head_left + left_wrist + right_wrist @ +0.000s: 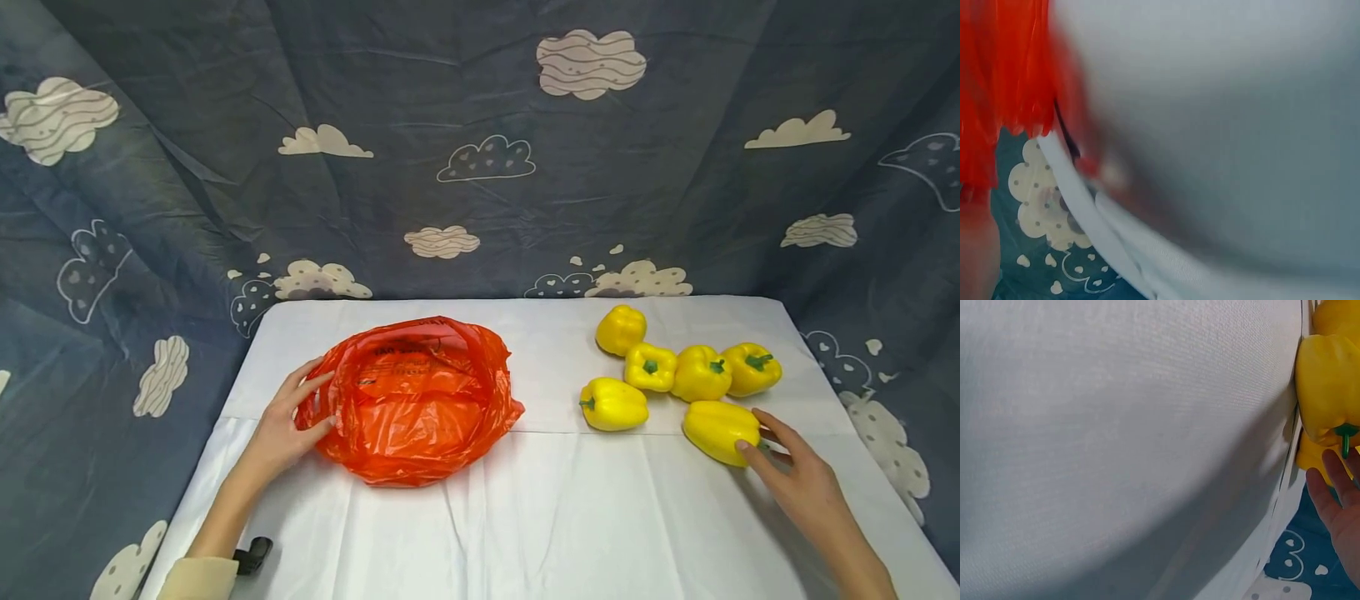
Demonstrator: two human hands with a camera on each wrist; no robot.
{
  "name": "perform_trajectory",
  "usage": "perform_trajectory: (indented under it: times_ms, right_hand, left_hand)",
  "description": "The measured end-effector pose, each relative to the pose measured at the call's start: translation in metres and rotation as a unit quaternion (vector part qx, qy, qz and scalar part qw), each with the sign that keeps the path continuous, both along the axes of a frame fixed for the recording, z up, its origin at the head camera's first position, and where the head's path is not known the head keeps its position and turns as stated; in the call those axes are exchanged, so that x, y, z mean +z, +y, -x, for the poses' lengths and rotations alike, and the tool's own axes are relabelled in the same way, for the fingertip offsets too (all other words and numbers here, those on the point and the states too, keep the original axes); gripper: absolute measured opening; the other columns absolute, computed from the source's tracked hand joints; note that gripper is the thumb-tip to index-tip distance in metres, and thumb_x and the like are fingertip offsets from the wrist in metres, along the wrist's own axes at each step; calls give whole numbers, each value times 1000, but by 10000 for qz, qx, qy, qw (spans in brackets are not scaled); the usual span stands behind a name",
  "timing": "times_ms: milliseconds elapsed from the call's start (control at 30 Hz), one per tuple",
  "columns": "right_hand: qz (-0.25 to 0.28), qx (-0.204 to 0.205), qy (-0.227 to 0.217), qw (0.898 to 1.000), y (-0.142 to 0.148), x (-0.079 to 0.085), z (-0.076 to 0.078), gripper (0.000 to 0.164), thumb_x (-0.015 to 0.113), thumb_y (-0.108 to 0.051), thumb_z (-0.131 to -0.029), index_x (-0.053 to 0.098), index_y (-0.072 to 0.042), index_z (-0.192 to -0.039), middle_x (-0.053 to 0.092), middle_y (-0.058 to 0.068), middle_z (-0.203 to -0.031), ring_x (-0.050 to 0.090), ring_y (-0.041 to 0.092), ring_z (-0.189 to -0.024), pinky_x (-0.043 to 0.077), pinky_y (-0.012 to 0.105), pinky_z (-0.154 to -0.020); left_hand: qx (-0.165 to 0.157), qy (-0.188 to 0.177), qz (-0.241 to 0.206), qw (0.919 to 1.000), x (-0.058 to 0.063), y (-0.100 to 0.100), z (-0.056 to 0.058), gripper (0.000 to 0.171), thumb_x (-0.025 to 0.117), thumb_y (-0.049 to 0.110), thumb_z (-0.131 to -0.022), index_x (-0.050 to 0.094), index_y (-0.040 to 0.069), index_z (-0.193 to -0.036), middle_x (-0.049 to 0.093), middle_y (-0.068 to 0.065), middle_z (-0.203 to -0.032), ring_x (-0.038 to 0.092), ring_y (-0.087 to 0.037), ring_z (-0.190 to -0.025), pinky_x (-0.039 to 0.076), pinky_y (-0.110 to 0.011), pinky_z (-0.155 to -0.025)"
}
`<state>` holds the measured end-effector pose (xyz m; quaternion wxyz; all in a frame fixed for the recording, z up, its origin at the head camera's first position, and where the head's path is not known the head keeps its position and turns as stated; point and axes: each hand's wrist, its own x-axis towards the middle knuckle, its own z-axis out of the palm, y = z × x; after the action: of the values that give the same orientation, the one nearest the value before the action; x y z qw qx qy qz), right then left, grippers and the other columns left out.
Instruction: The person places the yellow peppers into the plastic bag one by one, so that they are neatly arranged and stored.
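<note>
A red plastic bag [420, 417] with dark print lies on the white-covered table, its mouth spread wide. My left hand [288, 425] holds the bag's left rim, thumb and fingers spread around the edge. In the left wrist view, the bag's crinkled edge [1022, 75] hangs at upper left. At the right, a yellow bell pepper [720, 432] lies on its side. My right hand [810, 492] is at its stem end, thumb and fingertips right at its skin and the fingers nearly straight. The right wrist view shows the pepper's green stem [1345, 434] just above the fingers.
Behind the nearest pepper lie several other yellow bell peppers, among them one at the back [621, 330] and one on its side to the left [615, 405]. A dark cloth with clouds [495, 208] hangs behind the table. A black strap piece [253, 556] shows by the left wrist.
</note>
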<state>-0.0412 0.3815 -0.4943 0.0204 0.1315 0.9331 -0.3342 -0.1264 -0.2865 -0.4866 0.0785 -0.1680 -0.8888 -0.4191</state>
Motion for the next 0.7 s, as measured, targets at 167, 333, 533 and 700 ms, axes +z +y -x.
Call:
perform_trajectory:
  times_ms: [167, 333, 533, 700]
  right_hand:
    - [10, -53, -88, 9999, -2, -2, 1, 79, 47, -49, -101, 15, -4, -157, 27, 34, -149, 31, 54, -127, 36, 67, -96]
    - [71, -67, -35, 9999, -1, -2, 1, 78, 47, -48, -101, 15, -4, -157, 28, 33, -149, 32, 54, -127, 36, 67, -96]
    - [90, -30, 3, 10000, -4, -3, 0, 78, 48, -47, -101, 15, -4, -157, 27, 33, -150, 31, 54, -127, 36, 66, -96]
    - [97, 79, -74, 9999, -8, -2, 3, 87, 54, -50, -97, 12, -1, -156, 25, 35, -150, 31, 55, -127, 35, 66, -97]
  left_hand:
    - [-291, -353, -105, 9989, 11, -12, -1, 67, 68, -14, -72, 60, 8, -134, 36, -5, -153, 33, -31, -138, 31, -31, -107]
    - [-473, -630, -20, 9969, 17, -18, 3, 69, 63, -15, -70, 60, 8, -135, 32, -6, -155, 28, -33, -141, 31, -63, -104]
    - [-645, -738, -471, 9941, 14, -17, 4, 66, 67, -13, -76, 55, 4, -138, 30, -10, -156, 29, -31, -141, 34, -21, -105]
    - [-754, -772, -1277, 9859, 8, -14, 3, 63, 67, -15, -80, 51, -4, -140, 32, -18, -154, 39, -17, -135, 41, -15, -97]
